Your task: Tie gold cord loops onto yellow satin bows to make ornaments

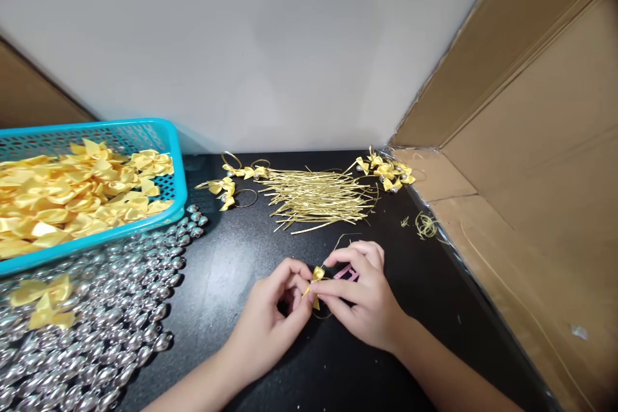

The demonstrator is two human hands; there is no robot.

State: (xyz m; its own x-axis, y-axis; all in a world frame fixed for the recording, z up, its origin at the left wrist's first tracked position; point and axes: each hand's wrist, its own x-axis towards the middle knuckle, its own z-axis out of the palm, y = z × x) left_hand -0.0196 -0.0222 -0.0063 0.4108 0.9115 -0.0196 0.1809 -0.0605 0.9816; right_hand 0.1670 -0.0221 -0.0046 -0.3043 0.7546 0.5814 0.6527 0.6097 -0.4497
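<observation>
A small yellow ribbon bow [318, 273] is held between my two hands just above the black table. My left hand [276, 309] pinches the bow's left side between thumb and fingers. On the other side my right hand [362, 290] is closed at the bow, its fingertips on the thin gold cord that runs from it. Part of this cord loops below the bow, and an end sticks up past the right index finger. A pink tool [346, 272] shows behind the right fingers, mostly hidden; whether that hand holds it I cannot tell.
A turquoise basket [179, 174] of yellow bows stands left. Silver beads [111, 315] spread before it, with loose bows [48, 302] on top. Cut gold cords [321, 199] lie behind my hands, between bow-and-bead loops [224, 190] and a bow cluster [386, 170]. Cardboard [531, 141] borders the right.
</observation>
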